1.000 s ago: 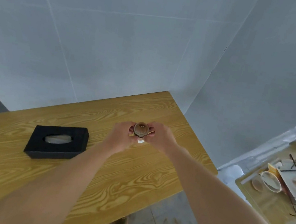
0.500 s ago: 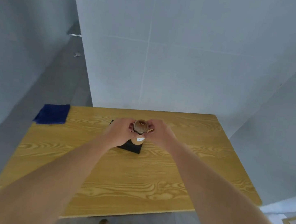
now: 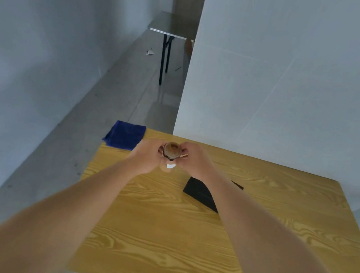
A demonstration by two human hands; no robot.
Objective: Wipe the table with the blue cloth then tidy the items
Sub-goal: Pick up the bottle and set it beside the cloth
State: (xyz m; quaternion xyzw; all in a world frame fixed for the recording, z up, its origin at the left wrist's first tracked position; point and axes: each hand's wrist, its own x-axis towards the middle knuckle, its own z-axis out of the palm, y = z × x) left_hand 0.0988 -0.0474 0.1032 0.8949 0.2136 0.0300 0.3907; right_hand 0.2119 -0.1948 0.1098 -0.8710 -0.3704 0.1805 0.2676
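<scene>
Both hands hold a small brown bottle [image 3: 171,154] with a white label, lifted above the wooden table [image 3: 183,240]. My left hand [image 3: 146,157] grips its left side and my right hand [image 3: 194,160] grips its right side. The blue cloth [image 3: 124,135] lies flat on the table's far left corner, just left of my left hand. A black tissue box [image 3: 201,194] sits on the table under my right forearm, which hides most of it.
A white wall panel [image 3: 284,81] stands along the table's far edge. Grey floor [image 3: 57,154] runs along the left side. A small grey folding table [image 3: 173,26] stands further back in the corridor, with a scrap of paper [image 3: 149,52] on the floor beside it.
My view has swung to the left; the blue cloth and the corridor came into sight and the tissue box slid to the right under my arm. Both hands keep the same hold on the bottle.
</scene>
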